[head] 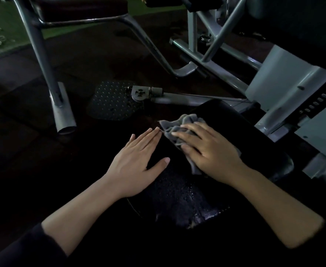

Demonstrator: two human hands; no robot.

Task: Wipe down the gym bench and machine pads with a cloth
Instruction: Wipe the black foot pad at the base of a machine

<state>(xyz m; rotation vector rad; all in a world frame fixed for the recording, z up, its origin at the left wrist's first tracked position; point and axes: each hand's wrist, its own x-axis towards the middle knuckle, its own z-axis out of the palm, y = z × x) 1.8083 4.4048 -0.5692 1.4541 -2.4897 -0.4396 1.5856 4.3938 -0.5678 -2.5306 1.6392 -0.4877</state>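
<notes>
**Seat pad mid-wipe, other pads not yet reached**

Upper left: dark bench pad (81, 8) on its steel frame (42, 54), no cloth near it, judged still to do. Further right on the floor: studded footplate (110, 101). Lower centre: left hand (139, 151) flat on the black seat pad (235, 128), fingers straight and together, gripping nothing, seemingly steadying. Just beside its fingertips: grey cloth (179, 128), bunched, lying on the pad's far half. On top of it: right hand (206, 149), fingers spread, pressing the cloth down rather than clutching it. Near edge of the pad glistening with droplets, probably sprayed and awaiting the wipe. Far right: grey machine housing (293, 83). Too dark to judge how clean anything is.
</notes>
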